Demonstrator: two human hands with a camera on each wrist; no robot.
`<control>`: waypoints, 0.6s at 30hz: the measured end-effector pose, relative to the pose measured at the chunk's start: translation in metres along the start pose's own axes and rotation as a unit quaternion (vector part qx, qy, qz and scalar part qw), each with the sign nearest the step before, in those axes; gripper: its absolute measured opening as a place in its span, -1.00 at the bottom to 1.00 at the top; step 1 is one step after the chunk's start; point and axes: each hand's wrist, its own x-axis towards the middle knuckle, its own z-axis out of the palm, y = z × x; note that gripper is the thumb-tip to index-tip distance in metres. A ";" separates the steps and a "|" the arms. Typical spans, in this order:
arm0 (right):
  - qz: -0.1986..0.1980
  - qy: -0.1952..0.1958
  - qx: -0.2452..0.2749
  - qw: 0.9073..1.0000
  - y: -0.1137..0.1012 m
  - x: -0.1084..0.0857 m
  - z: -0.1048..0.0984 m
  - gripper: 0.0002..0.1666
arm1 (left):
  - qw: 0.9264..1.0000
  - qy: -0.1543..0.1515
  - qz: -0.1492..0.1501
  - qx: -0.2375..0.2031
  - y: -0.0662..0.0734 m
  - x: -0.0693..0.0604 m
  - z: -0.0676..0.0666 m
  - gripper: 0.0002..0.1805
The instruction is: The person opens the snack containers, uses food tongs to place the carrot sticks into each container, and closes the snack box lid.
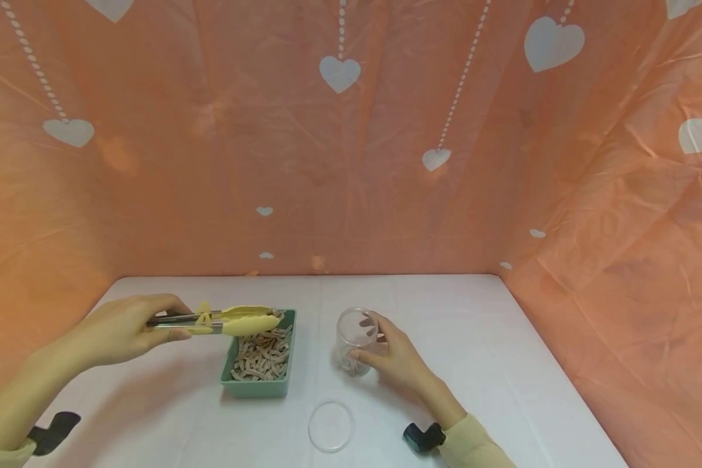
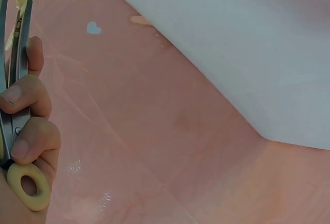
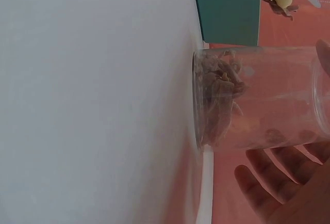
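Observation:
My left hand (image 1: 131, 328) grips metal tongs (image 1: 210, 323) with yellow scalloped tips, held over the far end of a green tray (image 1: 257, 389). Short greyish-brown strips (image 1: 263, 356) fill the tray; their exact kind is unclear. In the right wrist view, a few such strips (image 3: 278, 6) stick out from the tongs' tips. A clear jar (image 1: 355, 335) stands upright on the table to the right of the tray, and my right hand (image 1: 400, 357) holds it around its side. Several strips (image 3: 219, 92) lie at the bottom of the jar. The left wrist view shows fingers curled round the tongs' handles, beside a yellow ring (image 2: 29, 187).
On the white table (image 1: 444, 318), a clear round lid or ring (image 1: 331, 450) lies flat in front of the jar. An orange curtain (image 1: 351, 195) with white hearts surrounds the table at the back and sides.

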 end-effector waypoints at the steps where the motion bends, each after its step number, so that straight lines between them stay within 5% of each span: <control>1: 0.001 0.001 0.001 1.000 0.000 0.000 0.000 -0.08 | 1.000 0.000 0.001 -0.001 0.000 0.000 0.000 -0.74; 18: 0.004 -0.002 0.009 1.000 -0.001 -0.001 -0.001 -0.07 | 1.000 0.002 0.002 -0.004 0.003 0.001 -0.002 -0.74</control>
